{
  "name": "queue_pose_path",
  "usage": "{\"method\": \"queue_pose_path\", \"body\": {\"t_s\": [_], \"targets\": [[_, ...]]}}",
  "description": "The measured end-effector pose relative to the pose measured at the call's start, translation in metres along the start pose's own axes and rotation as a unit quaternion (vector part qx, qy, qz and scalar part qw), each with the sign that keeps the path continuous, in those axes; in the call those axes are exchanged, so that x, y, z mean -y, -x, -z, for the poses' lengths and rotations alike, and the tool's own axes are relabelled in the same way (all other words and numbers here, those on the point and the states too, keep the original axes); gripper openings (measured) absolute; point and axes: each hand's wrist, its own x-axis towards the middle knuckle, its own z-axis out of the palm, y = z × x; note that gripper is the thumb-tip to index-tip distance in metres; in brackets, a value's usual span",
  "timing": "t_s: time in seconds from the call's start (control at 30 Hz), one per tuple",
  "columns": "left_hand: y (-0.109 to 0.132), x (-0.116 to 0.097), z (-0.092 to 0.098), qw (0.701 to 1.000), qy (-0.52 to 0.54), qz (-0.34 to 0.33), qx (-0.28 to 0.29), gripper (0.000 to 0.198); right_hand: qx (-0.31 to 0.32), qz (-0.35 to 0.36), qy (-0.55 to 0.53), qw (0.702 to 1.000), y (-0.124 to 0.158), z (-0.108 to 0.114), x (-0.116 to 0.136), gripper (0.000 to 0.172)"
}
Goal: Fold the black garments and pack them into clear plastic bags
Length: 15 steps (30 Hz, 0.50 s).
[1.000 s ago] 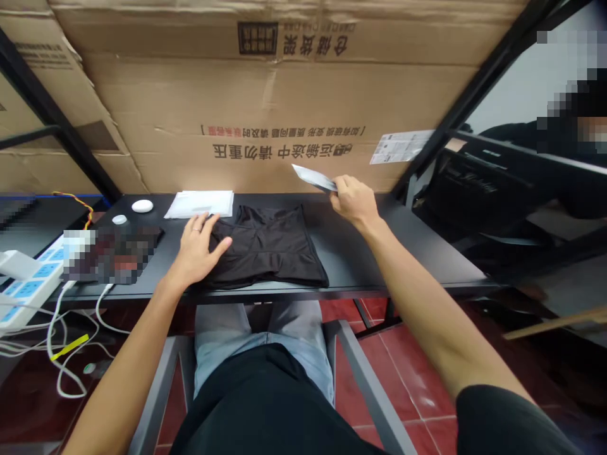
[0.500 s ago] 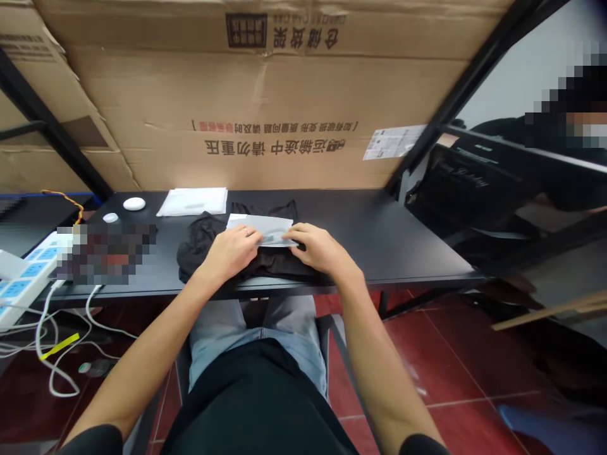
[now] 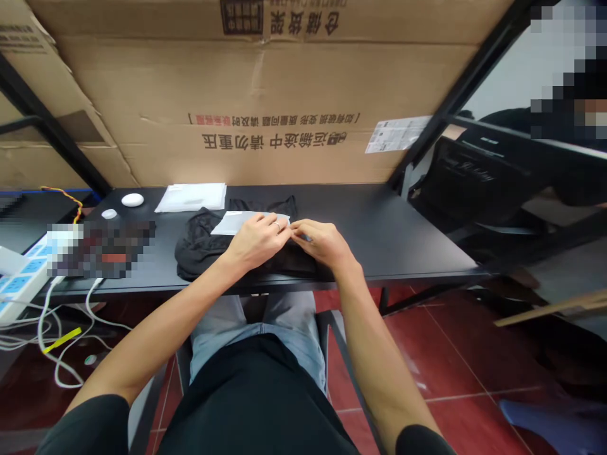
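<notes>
Head view: Forearms shown extended over black desk, centre of frame.
Packet: Flat pale plastic packet seen laid on black garment, just left of centre.
Long axis: Held approx. L–R, roughly parallel w/ desk's near edge; packet's R end set toward fingers.
Nearer hand: L hand placed over packet's R part; R hand kept just beyond its R end.
Fingers: L fingers and R fingers brought together at R end; clamp on packet can't be told, tips partly hidden.
Nearby: White sheets and white round puck seen upper left; power strip at left edge.
</notes>
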Motion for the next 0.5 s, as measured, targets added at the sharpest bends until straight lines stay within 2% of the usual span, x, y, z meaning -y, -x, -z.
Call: {"method": "queue_pose_path", "body": {"t_s": [0.23, 0.5], "targets": [[0.0006, 0.0062, -0.0011, 0.998, 0.006, -0.056, 0.012, 0.023, 0.032, 0.014, -0.018, 0.999, -0.002, -0.0036, 0.0036, 0.019], [0.0016, 0.0027, -0.0039, 0.999, 0.012, -0.037, 0.006, 0.024, 0.045, 0.001, -0.029, 0.999, -0.0022, 0.0014, 0.0086, 0.023]]}}
